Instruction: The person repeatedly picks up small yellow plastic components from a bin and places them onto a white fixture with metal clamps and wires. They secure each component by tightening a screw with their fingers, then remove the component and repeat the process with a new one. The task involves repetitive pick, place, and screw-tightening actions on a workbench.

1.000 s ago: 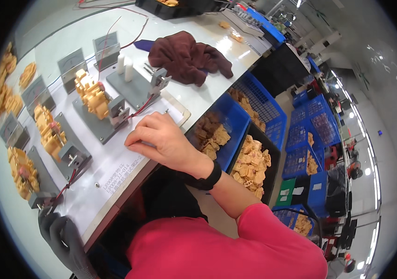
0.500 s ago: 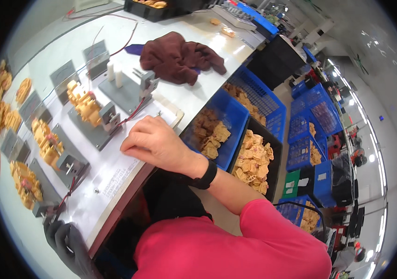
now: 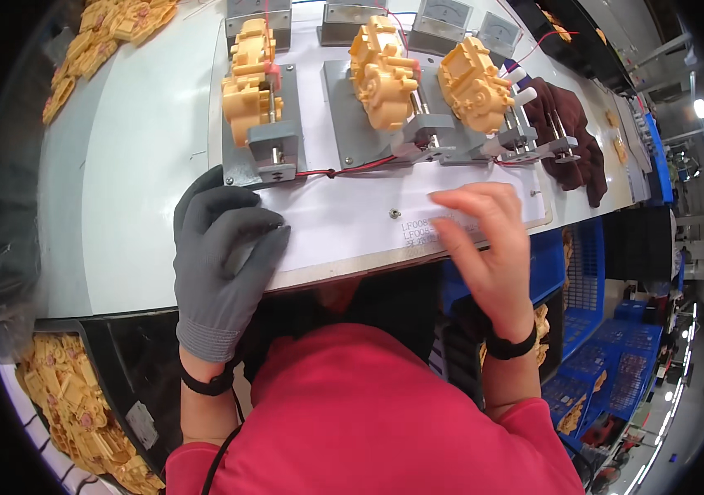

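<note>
Yellow parts (image 3: 383,82) are supported on grey stands (image 3: 274,142), apparently for steadiness. By the left hand (image 3: 224,231), loosely curled, and the right hand (image 3: 494,243), half open, nothing is visibly held.

A grey glove (image 3: 218,268) is showing centre left, a pinkish-red shirt (image 3: 368,412) bottom centre, yellow parts (image 3: 382,82) top centre.

Downward from the head — rim rather unclear.

i see a white bench (image 3: 137,214) w/ paper sheet (image 3: 344,235) under gray fixtures (image 3: 276,139); brown cloth (image 3: 576,124) r side, yellow parts (image 3: 113,37) heaped back l.
</note>
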A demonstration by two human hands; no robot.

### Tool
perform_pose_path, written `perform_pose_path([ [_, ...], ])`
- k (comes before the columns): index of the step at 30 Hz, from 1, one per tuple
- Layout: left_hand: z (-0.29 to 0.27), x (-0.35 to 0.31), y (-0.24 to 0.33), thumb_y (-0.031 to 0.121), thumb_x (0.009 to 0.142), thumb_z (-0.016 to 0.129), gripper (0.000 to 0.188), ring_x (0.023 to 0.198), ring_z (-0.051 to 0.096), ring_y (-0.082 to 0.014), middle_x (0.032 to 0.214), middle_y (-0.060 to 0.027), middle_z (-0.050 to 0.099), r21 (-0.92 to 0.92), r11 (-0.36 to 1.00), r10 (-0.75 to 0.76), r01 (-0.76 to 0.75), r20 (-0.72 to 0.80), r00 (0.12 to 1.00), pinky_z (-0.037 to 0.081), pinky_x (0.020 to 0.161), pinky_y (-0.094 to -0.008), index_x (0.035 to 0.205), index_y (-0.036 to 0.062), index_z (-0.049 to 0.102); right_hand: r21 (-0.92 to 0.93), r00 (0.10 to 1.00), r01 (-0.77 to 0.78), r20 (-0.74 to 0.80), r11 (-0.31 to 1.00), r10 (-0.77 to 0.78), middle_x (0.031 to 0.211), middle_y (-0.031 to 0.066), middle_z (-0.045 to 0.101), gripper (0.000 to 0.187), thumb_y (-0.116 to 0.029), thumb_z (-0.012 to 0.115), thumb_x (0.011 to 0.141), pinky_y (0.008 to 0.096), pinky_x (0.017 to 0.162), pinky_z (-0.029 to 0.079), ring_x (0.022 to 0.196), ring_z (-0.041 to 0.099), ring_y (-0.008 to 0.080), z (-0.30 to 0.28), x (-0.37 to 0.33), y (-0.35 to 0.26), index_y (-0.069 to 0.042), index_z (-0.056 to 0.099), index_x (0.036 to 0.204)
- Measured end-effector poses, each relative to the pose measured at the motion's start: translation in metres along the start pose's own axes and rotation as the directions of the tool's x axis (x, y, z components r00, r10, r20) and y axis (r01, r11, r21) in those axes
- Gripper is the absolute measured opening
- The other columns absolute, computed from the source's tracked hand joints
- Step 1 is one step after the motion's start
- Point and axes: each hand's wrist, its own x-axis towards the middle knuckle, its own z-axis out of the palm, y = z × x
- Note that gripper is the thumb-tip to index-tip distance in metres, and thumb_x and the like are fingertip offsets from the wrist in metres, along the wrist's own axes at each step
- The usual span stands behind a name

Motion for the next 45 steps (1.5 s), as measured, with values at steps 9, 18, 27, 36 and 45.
perform_pose_path([
  [9,0.002,0.001,-0.002,0.013,0.079,0.077,0.013,0.127,0.048,-0.0355,0.107,-0.0092,0.062,-0.034,0.999,0.015,-0.016,-0.002,1.000,0.043,0.100,-0.0448,0.090,0.0095,0.071,0.019,0.995,0.016,0.097,1.000,-0.018,0.092,0.0043,0.061,0.015,-0.009,0.074,0.083,0.0368,0.084,0.040,0.092,0.055,0.0251,0.022,0.008,-0.006,-0.009,0.070,0.097],
  [18,-0.002,0.003,0.001,0.011,0.078,0.076,0.015,0.127,0.048,-0.0342,0.109,-0.0117,0.061,-0.039,0.999,-0.006,0.007,0.021,1.000,0.041,0.103,-0.0435,0.092,0.0077,0.072,0.006,0.995,0.009,0.096,1.000,-0.010,0.091,0.0048,0.062,0.011,-0.009,0.073,0.084,0.0366,0.083,0.040,0.091,0.054,0.0260,0.024,0.009,-0.007,-0.008,0.069,0.094],
  [27,0.000,0.002,-0.002,0.010,0.077,0.076,0.014,0.127,0.048,-0.0354,0.108,-0.0119,0.061,-0.028,1.000,0.008,-0.008,0.019,1.000,0.042,0.102,-0.0445,0.090,0.0085,0.071,-0.005,0.997,0.009,0.073,1.000,-0.008,0.089,0.0045,0.061,0.008,-0.008,0.070,0.086,0.0368,0.081,0.039,0.088,0.053,0.0255,0.030,0.008,-0.008,-0.008,0.065,0.093],
  [36,0.000,0.000,-0.003,0.011,0.078,0.077,0.015,0.126,0.049,-0.0359,0.108,-0.0111,0.061,-0.045,0.999,0.011,-0.011,0.002,1.000,0.043,0.100,-0.0446,0.091,0.0079,0.071,0.022,0.993,-0.043,0.106,0.999,0.041,0.088,0.0047,0.061,0.007,-0.007,0.070,0.087,0.0358,0.082,0.040,0.086,0.053,0.0251,0.028,0.010,-0.009,-0.007,0.065,0.092],
  [45,0.001,0.002,-0.005,0.018,0.079,0.077,0.014,0.120,0.053,-0.0370,0.104,-0.0093,0.064,-0.012,0.998,0.055,-0.055,-0.037,0.998,0.048,0.095,-0.0445,0.089,0.0106,0.072,0.026,0.993,-0.079,0.086,0.997,0.077,0.088,0.0059,0.061,0.008,-0.005,0.071,0.085,0.0354,0.081,0.041,0.087,0.053,0.0257,0.029,0.008,-0.011,-0.006,0.067,0.092],
])
